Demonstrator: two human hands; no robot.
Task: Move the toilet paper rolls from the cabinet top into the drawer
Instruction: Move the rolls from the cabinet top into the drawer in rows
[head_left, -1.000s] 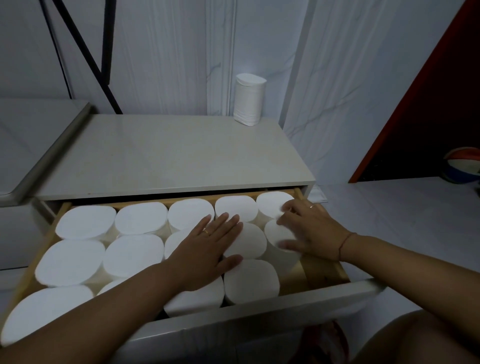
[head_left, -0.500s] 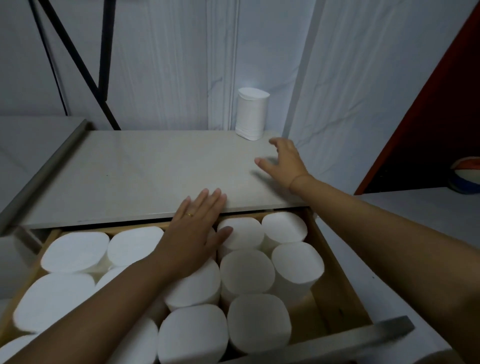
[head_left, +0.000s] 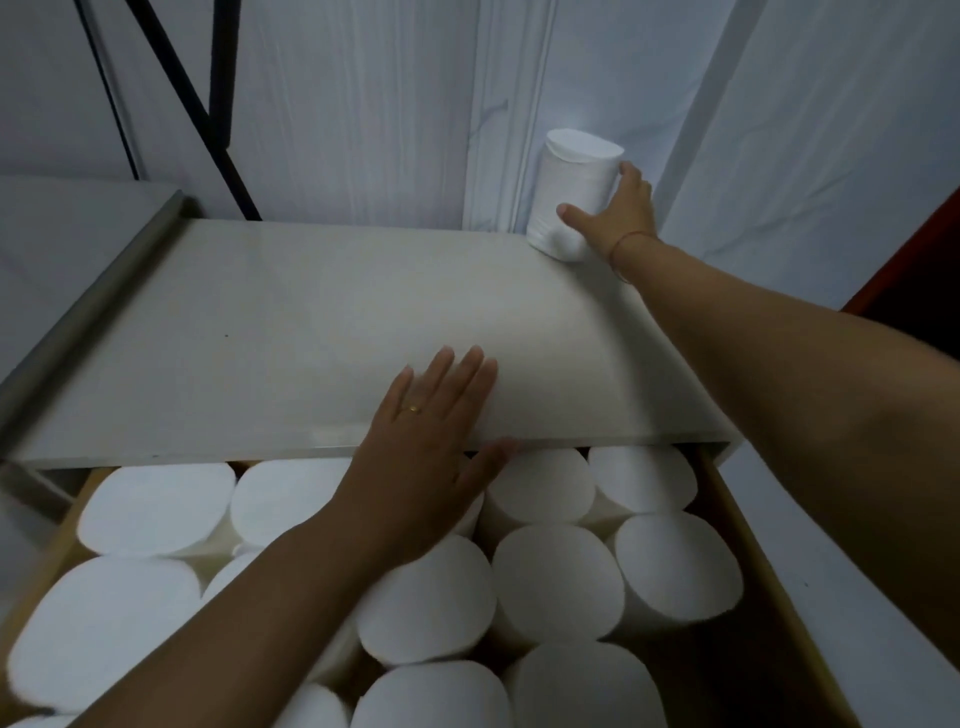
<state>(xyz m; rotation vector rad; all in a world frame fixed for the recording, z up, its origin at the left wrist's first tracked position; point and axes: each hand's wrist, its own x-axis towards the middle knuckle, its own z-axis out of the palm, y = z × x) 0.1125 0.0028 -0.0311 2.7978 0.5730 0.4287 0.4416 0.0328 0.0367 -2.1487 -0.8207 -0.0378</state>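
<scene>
Pale cabinet top (head_left: 291, 322) | last roll (head_left: 574, 195) at its back right corner, our right hand (head_left: 615, 218) wrapped round it | left hand (head_left: 431, 457) flat, fingers spread, on front edge | drawer (head_left: 748, 561) nearly full | risk: roll topples, tight fit.

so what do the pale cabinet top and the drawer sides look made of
Pale cabinet top: probably stone-look laminate or sintered slab, smooth and matt with a soft sheen and faint mottling. Tan drawer sides: likely bare wood or plywood, flat tan and dull; grain too blurred to confirm.

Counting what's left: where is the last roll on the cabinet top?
The roll stands at the cabinet top's far right corner, against the wall, right hand on it.
</scene>
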